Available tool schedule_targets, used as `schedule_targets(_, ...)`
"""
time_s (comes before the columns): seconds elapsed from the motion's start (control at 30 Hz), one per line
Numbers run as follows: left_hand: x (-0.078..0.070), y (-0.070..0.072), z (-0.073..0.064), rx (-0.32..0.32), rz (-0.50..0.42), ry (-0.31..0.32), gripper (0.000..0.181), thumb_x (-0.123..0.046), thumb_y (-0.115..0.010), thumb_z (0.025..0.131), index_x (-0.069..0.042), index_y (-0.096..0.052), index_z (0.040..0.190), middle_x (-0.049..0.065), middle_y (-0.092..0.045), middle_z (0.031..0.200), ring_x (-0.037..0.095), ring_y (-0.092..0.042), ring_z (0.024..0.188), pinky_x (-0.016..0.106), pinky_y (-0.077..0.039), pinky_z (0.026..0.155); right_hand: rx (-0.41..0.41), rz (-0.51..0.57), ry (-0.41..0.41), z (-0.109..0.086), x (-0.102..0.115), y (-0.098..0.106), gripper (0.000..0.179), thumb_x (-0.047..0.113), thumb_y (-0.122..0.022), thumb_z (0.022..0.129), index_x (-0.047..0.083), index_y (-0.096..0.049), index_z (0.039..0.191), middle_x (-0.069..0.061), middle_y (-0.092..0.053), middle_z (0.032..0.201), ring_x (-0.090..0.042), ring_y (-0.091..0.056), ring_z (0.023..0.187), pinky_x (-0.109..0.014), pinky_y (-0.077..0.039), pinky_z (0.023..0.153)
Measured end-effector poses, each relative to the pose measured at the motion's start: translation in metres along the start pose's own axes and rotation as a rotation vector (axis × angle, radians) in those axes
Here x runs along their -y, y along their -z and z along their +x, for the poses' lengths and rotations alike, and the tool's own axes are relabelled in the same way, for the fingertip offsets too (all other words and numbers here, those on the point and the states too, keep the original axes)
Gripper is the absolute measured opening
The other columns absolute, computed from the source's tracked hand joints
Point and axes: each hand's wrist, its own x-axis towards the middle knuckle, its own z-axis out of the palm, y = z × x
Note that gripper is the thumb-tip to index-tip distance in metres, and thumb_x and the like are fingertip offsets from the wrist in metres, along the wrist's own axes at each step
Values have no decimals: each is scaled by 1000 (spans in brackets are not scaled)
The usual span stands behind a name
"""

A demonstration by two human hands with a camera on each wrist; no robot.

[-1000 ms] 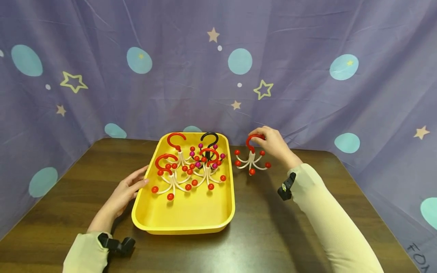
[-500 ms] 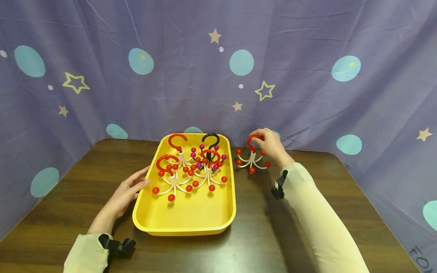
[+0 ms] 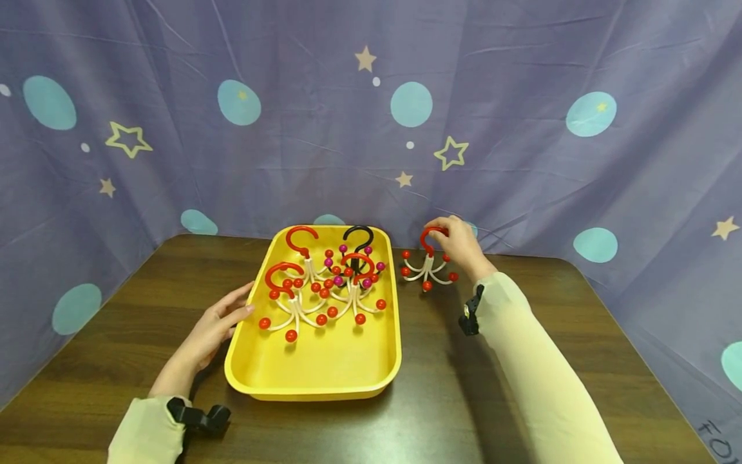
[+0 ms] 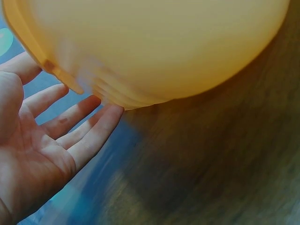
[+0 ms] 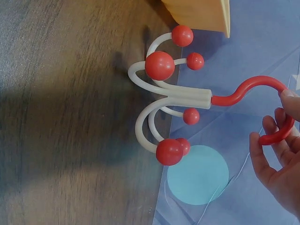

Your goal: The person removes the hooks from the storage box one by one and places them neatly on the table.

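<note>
In the head view my right hand (image 3: 460, 245) pinches the red hook of a multi-arm hanger (image 3: 428, 265), right of the yellow tray. Upright, the hanger has curved white arms tipped with red balls; the right wrist view shows its arms (image 5: 187, 96) close over the tabletop. My left hand (image 3: 213, 327) touches the tray's left side with extended fingers. Its fingertips lie against the tray's outer wall (image 4: 187, 56) in the left wrist view. Inside the tray (image 3: 315, 392) stand three red-hooked hangers (image 3: 294, 309) and a black one with magenta balls (image 3: 355, 261).
The brown wooden table (image 3: 452, 412) extends around the tray on both sides. Directly behind its far edge hangs a purple curtain (image 3: 324, 148) with stars and blue spots. The hangers' hooks rise above the tray's rim.
My right wrist and forearm have swung a little to the left, and the pinched hanger has shifted slightly toward the curtain. My left hand and the tray stay in place.
</note>
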Motion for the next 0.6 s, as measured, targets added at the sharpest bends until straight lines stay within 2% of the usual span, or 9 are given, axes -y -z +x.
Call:
schedule_targets(0.3, 0, 0, 1, -3, 1, -9, 60, -30, -46, 95, -11, -20, 146, 21, -39, 124, 5, -59, 88, 30, -53, 72, 18, -5, -45, 0, 2, 2, 23, 18, -55, 92, 11, -63, 112, -11, -57, 107, -25, -53, 89, -37, -43, 77)
schedule_targets(0.6, 1, 0, 1, -7, -2, -6, 60, -31, -47, 95, -10, -20, 145, 19, -39, 123, 5, -59, 88, 30, -53, 72, -4, -2, -25, -4, 6, 6, 23, 16, -57, 90, 10, -63, 111, -10, -57, 107, -26, -54, 94, -39, -43, 79)
